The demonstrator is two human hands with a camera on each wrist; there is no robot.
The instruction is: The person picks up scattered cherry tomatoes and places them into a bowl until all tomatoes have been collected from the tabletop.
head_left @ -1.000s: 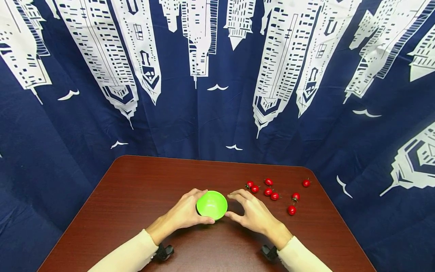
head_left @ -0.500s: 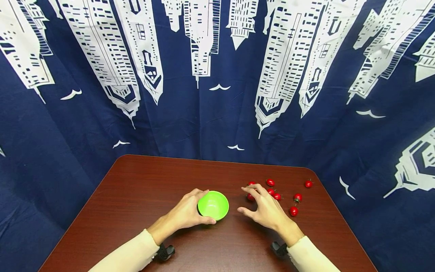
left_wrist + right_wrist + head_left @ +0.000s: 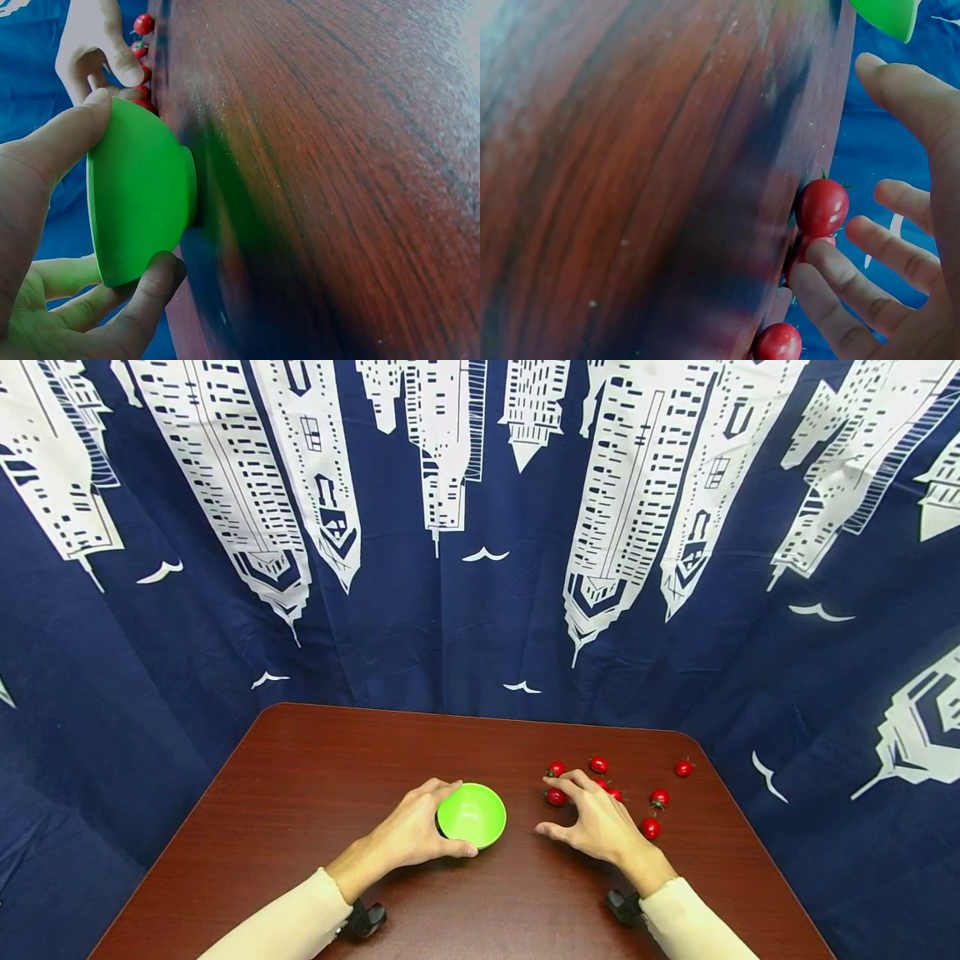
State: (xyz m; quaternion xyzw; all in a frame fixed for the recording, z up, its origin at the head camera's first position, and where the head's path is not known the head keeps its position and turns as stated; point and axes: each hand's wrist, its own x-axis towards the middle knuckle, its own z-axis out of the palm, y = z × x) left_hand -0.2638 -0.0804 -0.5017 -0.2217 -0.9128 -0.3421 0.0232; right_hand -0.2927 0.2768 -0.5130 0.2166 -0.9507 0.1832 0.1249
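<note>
A small bright green bowl (image 3: 471,816) stands mouth up near the middle of the brown table. My left hand (image 3: 420,827) grips it from the left, thumb on the near side and fingers round the far side. In the left wrist view the thumb lies at the rim of the bowl (image 3: 139,195), with fingertips against its wall. My right hand (image 3: 596,827) hovers to the right of the bowl, thumb and fingers spread, holding nothing. Its fingers reach over red cherry tomatoes; a tomato (image 3: 823,207) sits close before the fingertips in the right wrist view. The hand partly hides some tomatoes.
More cherry tomatoes lie loose on the table's right side, one (image 3: 683,767) far out near the right edge and another (image 3: 650,827) beside the right wrist. Behind the table (image 3: 360,752) hangs a dark blue curtain (image 3: 390,635) printed with white buildings.
My right hand has moved right, away from the bowl to the tomatoes. One tomato at the left of the group has shifted nearer to me. My left hand keeps its grip on the bowl.
</note>
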